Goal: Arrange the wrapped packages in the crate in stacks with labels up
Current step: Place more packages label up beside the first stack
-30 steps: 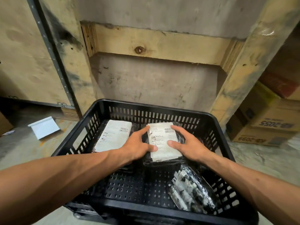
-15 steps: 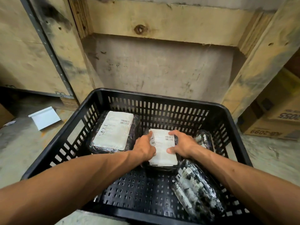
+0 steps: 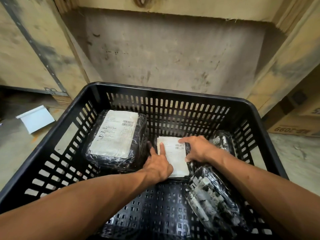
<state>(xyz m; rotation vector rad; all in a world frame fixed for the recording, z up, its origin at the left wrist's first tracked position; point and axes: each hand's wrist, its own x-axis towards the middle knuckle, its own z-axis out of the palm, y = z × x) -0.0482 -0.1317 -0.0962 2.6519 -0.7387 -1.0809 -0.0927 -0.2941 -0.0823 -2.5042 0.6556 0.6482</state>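
Observation:
A black slotted plastic crate (image 3: 173, 94) fills the lower view. At its back left lies a stack of black-wrapped packages (image 3: 114, 137) with a white label facing up. In the middle lies a smaller wrapped package (image 3: 176, 156), label up, low in the crate. My left hand (image 3: 158, 164) rests on its left edge with fingers spread over the label. My right hand (image 3: 197, 149) grips its right and far edge. Another wrapped package (image 3: 213, 200) lies tilted at the front right, without a label showing. A further one (image 3: 223, 142) sits behind my right hand.
Plywood panels and a wooden beam (image 3: 173, 54) stand right behind the crate. Cardboard boxes (image 3: 297, 122) sit on the floor at the right. A white sheet (image 3: 35, 119) lies on the concrete floor at the left.
Both hands have lowered the middle labelled package down toward the crate floor, and the view has tilted downward and closer to the crate.

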